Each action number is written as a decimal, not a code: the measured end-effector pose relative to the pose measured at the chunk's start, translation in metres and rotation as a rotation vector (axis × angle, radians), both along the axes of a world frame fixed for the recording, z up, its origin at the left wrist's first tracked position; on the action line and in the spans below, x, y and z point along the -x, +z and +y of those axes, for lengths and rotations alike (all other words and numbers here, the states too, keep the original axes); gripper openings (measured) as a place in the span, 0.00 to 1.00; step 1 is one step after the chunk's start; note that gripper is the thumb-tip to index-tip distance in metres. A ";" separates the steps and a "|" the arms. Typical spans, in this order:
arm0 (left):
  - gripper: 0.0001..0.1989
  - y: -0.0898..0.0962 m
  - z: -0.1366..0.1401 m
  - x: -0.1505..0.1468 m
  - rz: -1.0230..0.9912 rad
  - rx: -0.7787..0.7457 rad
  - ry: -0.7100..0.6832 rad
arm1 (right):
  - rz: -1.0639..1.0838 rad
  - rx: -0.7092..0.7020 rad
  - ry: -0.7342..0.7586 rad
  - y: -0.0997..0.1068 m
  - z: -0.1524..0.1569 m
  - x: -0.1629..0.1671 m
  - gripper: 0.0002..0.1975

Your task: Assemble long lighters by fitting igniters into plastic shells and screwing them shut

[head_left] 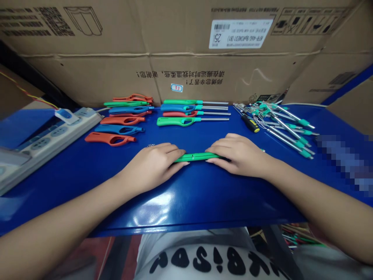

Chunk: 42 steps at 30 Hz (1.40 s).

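A green lighter handle is held level above the blue table, its narrow edge with a dark seam facing me. My left hand is closed around its left end, thumb below and fingers on top. Around the other end my right hand is closed in the same way. Both ends are partly hidden by the fingers. Behind the left hand lie several handles without tubes, among them an orange lighter handle. Beyond the hands, several lighters with metal tubes lie in a row, the nearest a green lighter.
A pile of metal lighter tubes with teal parts lies at the right, beside a black-and-yellow screwdriver. At the left stands a white power strip with a plug in it. A cardboard box wall closes off the back of the blue table.
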State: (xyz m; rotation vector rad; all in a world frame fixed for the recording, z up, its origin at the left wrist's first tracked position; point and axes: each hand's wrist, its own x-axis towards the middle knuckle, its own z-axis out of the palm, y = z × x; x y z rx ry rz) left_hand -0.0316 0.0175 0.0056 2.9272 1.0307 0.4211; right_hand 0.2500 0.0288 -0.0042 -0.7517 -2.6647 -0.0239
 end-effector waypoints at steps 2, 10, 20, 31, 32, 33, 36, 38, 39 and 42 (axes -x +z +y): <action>0.15 0.000 0.001 0.000 -0.032 0.021 -0.014 | 0.018 -0.038 -0.015 -0.001 -0.001 0.000 0.15; 0.13 -0.001 0.002 0.001 -0.136 0.011 -0.081 | 0.065 -0.115 -0.027 -0.002 -0.005 0.001 0.13; 0.13 0.003 0.013 0.007 -0.164 -0.038 -0.048 | 0.112 -0.069 -0.167 0.010 0.001 -0.006 0.09; 0.16 -0.002 0.011 -0.002 -0.255 0.234 0.020 | -0.065 0.052 -0.287 0.011 -0.007 0.003 0.09; 0.17 -0.001 0.010 -0.004 -0.304 0.321 0.048 | -0.076 0.062 -0.289 0.011 -0.007 0.003 0.10; 0.18 -0.001 0.009 -0.006 -0.365 0.444 0.091 | -0.080 0.066 -0.292 0.011 -0.007 0.003 0.12; 0.25 -0.001 0.005 -0.013 -0.572 0.940 0.273 | -0.057 0.051 -0.264 0.010 -0.007 0.004 0.25; 0.25 0.001 0.003 -0.017 -0.689 1.226 0.359 | -0.019 0.019 -0.184 0.010 -0.008 0.005 0.28; 0.25 0.002 0.002 -0.018 -0.728 1.329 0.367 | 0.008 -0.003 -0.127 0.010 -0.008 0.006 0.26; 0.22 0.008 -0.001 -0.020 -0.758 1.495 0.327 | 0.125 -0.086 0.017 0.010 -0.010 0.009 0.16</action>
